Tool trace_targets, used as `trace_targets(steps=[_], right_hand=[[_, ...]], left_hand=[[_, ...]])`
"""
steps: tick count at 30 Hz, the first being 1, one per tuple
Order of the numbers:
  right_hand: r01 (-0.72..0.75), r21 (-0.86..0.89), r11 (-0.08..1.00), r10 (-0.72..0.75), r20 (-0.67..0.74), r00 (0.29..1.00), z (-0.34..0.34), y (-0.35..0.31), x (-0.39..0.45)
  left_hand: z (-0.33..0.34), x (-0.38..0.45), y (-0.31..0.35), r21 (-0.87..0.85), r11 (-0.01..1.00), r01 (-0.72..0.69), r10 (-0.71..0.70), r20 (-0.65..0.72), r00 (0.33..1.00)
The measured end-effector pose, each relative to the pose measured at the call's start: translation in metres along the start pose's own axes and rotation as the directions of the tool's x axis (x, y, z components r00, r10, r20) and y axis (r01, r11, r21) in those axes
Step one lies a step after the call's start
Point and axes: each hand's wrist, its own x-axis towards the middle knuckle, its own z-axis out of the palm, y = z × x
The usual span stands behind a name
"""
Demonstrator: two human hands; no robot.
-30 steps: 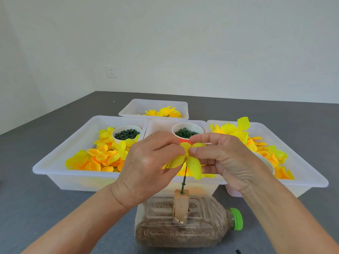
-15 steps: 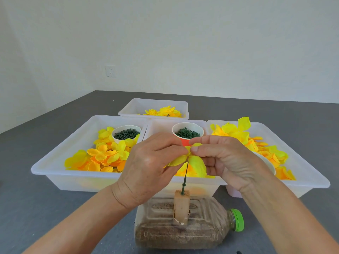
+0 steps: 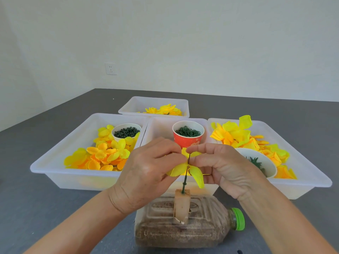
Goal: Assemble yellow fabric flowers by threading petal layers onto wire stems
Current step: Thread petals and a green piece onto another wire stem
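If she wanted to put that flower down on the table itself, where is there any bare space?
Bare grey table lies left of the sand-filled bottle, in front of the left tray. More shows behind the back tray toward the wall. The middle is crowded: four trays sit edge to edge, with both hands above the bottle.

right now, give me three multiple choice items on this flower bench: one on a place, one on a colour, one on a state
1. Where does the thin green wire stem stand?
A. in the red paper cup
B. in the tan block on the lying plastic bottle
C. in the far white tray

2. What colour is the bottle's screw cap?
A. green
B. red
C. white

3. What are the two hands doing?
A. resting flat on the table
B. both pinching the yellow fabric petal layer on the stem
C. lifting the bottle

Answers: 1 B, the stem's foot sits in the tan block. 2 A, the cap is bright green. 3 B, the left hand and right hand pinch the petal layer.
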Motion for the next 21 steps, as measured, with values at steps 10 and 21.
trace_targets(steps=[10,21], right_hand=[[0.002,-0.021,1.0,-0.003,-0.024,1.0,0.002,0.011,-0.003],[-0.027,-0.017,0.999,0.026,-0.037,0.999,0.002,0.021,-0.005]], left_hand=[[-0.001,-0.013,0.004,-0.002,1.0,-0.016,0.017,0.075,0.997],[0.001,-0.022,0.01,-0.005,1.0,-0.005,0.006,0.103,0.995]])
